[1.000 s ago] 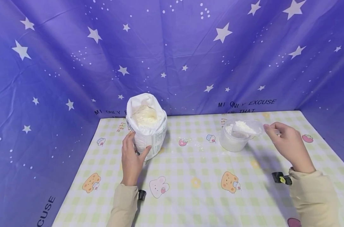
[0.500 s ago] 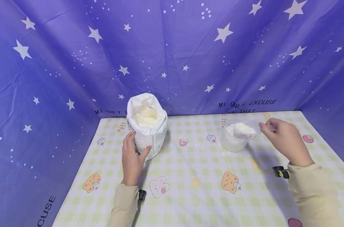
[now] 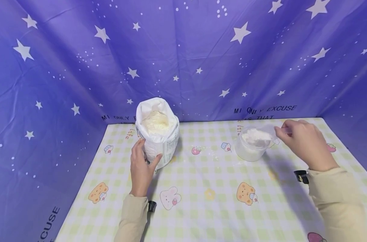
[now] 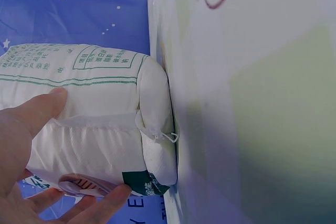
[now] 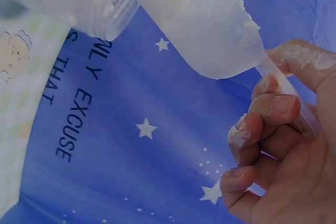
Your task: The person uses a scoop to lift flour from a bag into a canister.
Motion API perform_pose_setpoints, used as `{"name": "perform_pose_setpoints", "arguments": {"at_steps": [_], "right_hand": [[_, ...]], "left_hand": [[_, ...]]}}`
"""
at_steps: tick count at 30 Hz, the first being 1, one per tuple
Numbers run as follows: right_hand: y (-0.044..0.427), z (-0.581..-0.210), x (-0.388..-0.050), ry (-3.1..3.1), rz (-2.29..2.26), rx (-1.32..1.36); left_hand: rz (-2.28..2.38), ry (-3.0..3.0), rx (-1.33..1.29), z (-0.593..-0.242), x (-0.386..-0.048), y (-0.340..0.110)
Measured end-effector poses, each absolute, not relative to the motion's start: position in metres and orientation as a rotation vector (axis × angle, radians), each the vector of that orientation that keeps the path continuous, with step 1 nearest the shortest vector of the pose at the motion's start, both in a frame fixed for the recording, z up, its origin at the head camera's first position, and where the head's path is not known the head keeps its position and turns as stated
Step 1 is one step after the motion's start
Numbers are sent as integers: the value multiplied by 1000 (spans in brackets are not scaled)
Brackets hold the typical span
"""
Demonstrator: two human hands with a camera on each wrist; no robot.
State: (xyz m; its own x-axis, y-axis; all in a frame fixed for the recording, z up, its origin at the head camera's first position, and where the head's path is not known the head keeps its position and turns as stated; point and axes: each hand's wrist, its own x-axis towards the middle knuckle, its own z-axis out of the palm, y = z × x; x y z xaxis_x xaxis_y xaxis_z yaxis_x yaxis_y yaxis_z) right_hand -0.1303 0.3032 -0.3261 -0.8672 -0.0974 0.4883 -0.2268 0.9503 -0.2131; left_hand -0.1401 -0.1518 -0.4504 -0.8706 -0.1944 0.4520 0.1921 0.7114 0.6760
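Observation:
My left hand (image 3: 142, 171) holds the side of an upright, open white bag (image 3: 163, 149) filled with pale, flour-like powder (image 3: 157, 124). In the left wrist view the thumb lies on one face of the bag (image 4: 100, 140) and the fingers reach round the other. My right hand (image 3: 305, 144) pinches the handle of a clear plastic scoop (image 5: 210, 35), tilted over a round clear tub (image 3: 250, 154). White powder shows in the scoop and tub; in the head view I cannot tell where one heap ends. Powder dusts the right fingers (image 5: 240, 132).
A checked cloth with cartoon prints (image 3: 198, 208) covers the table. Specks of spilled powder (image 3: 213, 155) lie between bag and tub. Blue star-patterned curtain (image 3: 177, 60) hangs along the back and both sides.
My right hand has risen slightly and moved left, tipping the scoop further over the tub; its heap has slid toward the tub's powder. The left hand and bag stay put.

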Motion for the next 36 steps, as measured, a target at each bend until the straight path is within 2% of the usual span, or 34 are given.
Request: {"name": "perform_pose_setpoints", "arguments": {"at_steps": [24, 36], "right_hand": [[299, -310, -124, -2587, 277, 282], [292, -326, -117, -2565, 496, 178]], "left_hand": [[-1030, -2420, -6, -450, -140, -153], [-1033, -2433, 9, -449, -140, -152]]}}
